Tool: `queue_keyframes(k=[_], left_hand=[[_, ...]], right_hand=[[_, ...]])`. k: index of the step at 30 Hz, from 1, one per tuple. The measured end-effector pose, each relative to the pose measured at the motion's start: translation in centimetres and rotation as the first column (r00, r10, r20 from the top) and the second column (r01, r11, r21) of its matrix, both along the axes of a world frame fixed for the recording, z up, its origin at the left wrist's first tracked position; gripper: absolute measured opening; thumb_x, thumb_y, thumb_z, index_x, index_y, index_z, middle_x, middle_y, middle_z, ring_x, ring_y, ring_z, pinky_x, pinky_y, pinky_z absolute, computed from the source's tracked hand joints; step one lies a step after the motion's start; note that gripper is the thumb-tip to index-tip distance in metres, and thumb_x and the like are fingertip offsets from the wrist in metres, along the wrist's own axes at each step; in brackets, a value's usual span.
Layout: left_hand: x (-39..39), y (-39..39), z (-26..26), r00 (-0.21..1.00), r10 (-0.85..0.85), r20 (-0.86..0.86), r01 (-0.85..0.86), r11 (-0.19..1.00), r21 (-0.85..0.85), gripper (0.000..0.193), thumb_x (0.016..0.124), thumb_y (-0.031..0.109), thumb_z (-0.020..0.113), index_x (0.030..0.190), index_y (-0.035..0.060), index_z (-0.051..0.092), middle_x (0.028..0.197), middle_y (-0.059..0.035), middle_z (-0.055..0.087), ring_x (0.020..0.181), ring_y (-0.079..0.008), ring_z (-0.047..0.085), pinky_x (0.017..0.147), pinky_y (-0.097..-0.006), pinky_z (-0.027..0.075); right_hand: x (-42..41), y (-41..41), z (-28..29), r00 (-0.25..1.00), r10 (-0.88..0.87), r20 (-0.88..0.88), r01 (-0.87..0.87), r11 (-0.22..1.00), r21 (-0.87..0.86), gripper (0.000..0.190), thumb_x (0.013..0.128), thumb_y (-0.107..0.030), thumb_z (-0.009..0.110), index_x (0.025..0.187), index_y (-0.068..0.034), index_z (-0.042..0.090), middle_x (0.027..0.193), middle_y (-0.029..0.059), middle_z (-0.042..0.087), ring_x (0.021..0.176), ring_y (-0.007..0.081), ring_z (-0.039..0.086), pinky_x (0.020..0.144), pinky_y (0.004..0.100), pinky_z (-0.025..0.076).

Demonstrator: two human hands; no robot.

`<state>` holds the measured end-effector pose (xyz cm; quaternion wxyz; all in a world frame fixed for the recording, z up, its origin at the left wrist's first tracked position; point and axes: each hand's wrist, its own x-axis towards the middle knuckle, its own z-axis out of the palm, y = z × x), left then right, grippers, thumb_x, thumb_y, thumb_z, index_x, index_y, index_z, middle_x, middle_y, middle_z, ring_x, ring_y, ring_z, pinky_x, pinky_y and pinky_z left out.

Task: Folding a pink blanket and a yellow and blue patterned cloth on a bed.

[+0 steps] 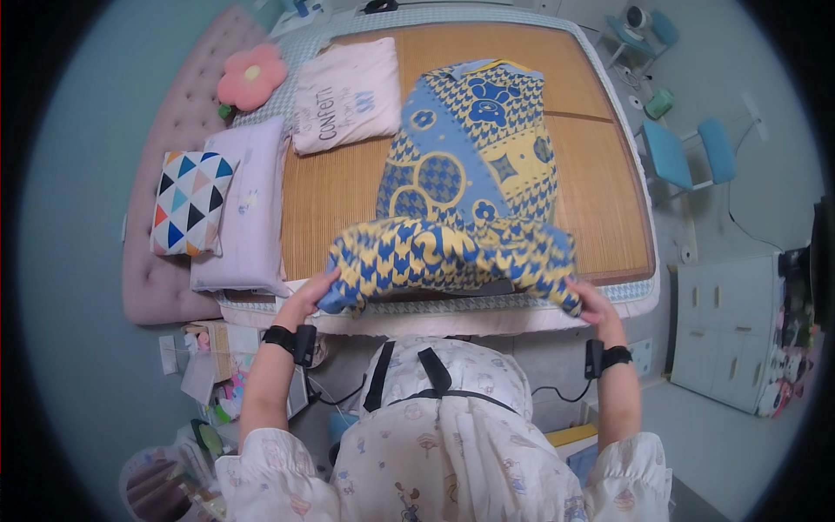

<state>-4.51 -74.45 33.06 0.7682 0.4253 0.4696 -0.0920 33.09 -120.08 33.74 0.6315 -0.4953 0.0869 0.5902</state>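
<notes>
A blue and yellow patterned blanket (450, 176) with a bear figure lies on the bamboo mat (333, 196) of a bed, its near end raised over the bed's front edge. My left hand (312, 297) grips the near left corner. At the near right corner, my right hand (592, 303) holds the same cloth. Between my hands the raised part is bunched and curved. The far end lies flat on the mat.
Left on the bed are a pink pillow with lettering (349, 98), a lilac pillow (254, 209), a triangle-patterned cushion (192, 202) and a flower cushion (251, 75). Blue chairs (665, 153) and a white cabinet (724, 333) stand at right.
</notes>
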Motion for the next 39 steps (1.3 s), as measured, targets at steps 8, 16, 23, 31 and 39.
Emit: queue_keyframes(k=[8, 16, 23, 31, 39], left_hand=[[-1.4, -1.1, 4.9, 0.869, -0.481, 0.112, 0.478, 0.877, 0.060, 0.041, 0.077, 0.019, 0.065, 0.111, -0.0013, 0.053, 0.104, -0.0060, 0.060, 0.092, -0.0120, 0.057, 0.084, -0.0276, 0.044], [-0.5, -1.5, 0.5, 0.997, -0.012, 0.079, 0.015, 0.999, -0.037, 0.041, 0.090, 0.029, 0.049, 0.119, -0.0001, 0.047, 0.113, -0.0087, 0.056, 0.100, -0.0160, 0.056, 0.088, -0.0297, 0.045], [0.2, 0.1, 5.0, 0.926, -0.302, 0.228, 0.313, 0.950, -0.012, 0.040, 0.078, 0.014, 0.063, 0.114, -0.0004, 0.052, 0.107, -0.0094, 0.059, 0.097, -0.0154, 0.057, 0.085, -0.0283, 0.045], [5.0, 5.5, 6.7, 0.960, 0.138, 0.244, -0.199, 0.949, 0.245, 0.040, 0.081, 0.032, 0.061, 0.109, 0.0059, 0.051, 0.105, -0.0077, 0.056, 0.096, -0.0186, 0.053, 0.085, -0.0405, 0.039], [-0.9, 7.3, -8.5, 0.963, -0.063, -0.263, 0.123, 0.969, 0.216, 0.038, 0.080, 0.033, 0.060, 0.107, 0.0067, 0.051, 0.105, -0.0065, 0.052, 0.092, -0.0216, 0.050, 0.081, -0.0418, 0.038]], right_hand=[[-1.2, -1.7, 3.6, 0.976, 0.118, 0.185, -0.145, 0.980, 0.139, 0.054, 0.078, -0.013, 0.065, 0.125, 0.001, 0.041, 0.120, 0.0137, 0.051, 0.108, 0.0245, 0.052, 0.092, 0.0370, 0.042], [-6.0, 2.6, -1.7, 0.892, 0.447, 0.064, -0.436, 0.890, -0.136, 0.052, 0.074, -0.015, 0.068, 0.118, 0.001, 0.046, 0.101, 0.0077, 0.059, 0.086, 0.0165, 0.059, 0.071, 0.0278, 0.051], [-5.6, 1.0, 4.5, 0.994, 0.008, 0.108, -0.010, 1.000, 0.020, 0.034, 0.079, -0.007, 0.059, 0.110, 0.001, 0.051, 0.101, 0.0114, 0.061, 0.086, 0.0206, 0.062, 0.075, 0.0308, 0.052], [0.1, 5.7, 4.6, 0.887, -0.428, 0.176, 0.376, 0.888, 0.264, 0.030, 0.089, -0.027, 0.051, 0.109, -0.005, 0.051, 0.103, 0.0046, 0.059, 0.093, 0.0170, 0.055, 0.084, 0.0317, 0.043], [-3.7, 2.0, -9.9, 0.980, -0.157, 0.124, 0.189, 0.927, -0.324, 0.009, 0.085, -0.014, 0.051, 0.086, -0.005, 0.051, 0.066, 0.0029, 0.055, 0.072, 0.0146, 0.057, 0.064, 0.0246, 0.044]])
